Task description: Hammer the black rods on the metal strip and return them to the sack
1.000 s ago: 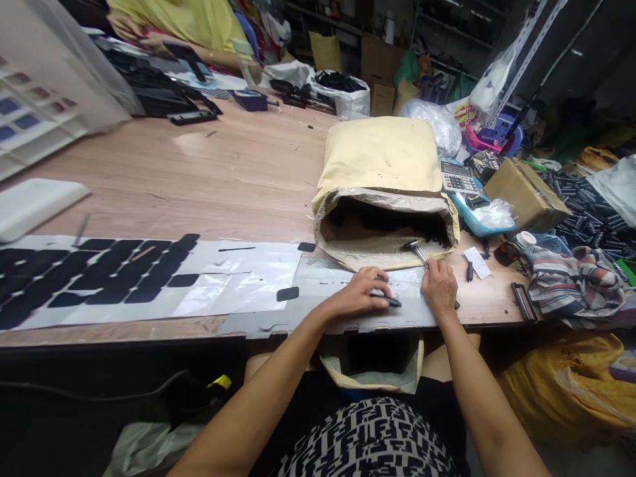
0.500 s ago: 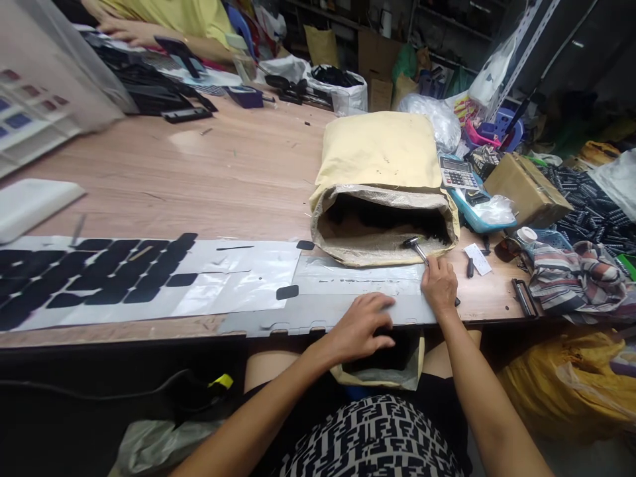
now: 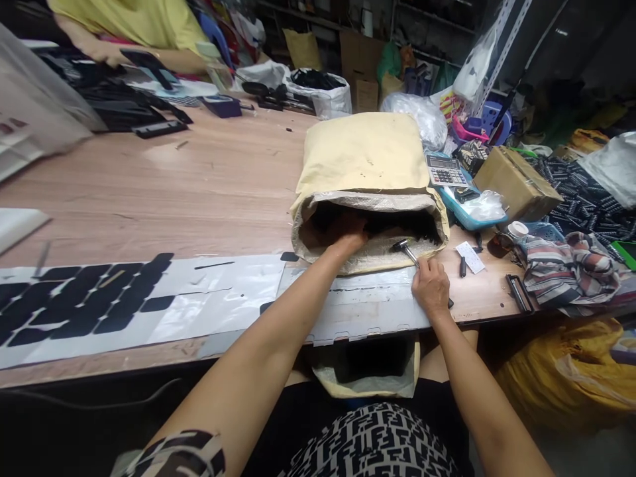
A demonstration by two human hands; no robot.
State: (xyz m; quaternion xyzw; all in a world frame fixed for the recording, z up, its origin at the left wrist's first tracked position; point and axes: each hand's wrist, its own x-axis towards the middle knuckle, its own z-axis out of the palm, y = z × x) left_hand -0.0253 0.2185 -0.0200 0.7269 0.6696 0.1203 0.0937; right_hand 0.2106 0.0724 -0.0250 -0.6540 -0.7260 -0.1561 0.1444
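My left hand [image 3: 350, 232] reaches into the mouth of a pale yellow sack [image 3: 368, 149] lying on the table. Dark contents fill the sack's inside, and the fingers are lost in that shadow. Wrapped round the handle of a small hammer [image 3: 408, 252] is my right hand [image 3: 431, 285], resting at the sack's lower right edge. The hammer's metal shaft points up and left, its dark head at the sack's lip. Beneath my forearms lies a grey-white sheet [image 3: 368, 311]. Below the table edge, a second open sack [image 3: 407, 377] sits between my legs.
Rows of black rounded pieces [image 3: 116, 295] lie on white sheeting at left. Right of the sack are a calculator [image 3: 444, 170], a blue basket [image 3: 472, 215], a cardboard box [image 3: 517, 185] and a striped cloth [image 3: 571, 268]. Another person in a yellow top [image 3: 149, 26] sits across the table.
My left hand has moved from above the table's front edge, where it was empty, forward into the sack. My right hand keeps the hammer in nearly the same place. The view has shifted slightly.
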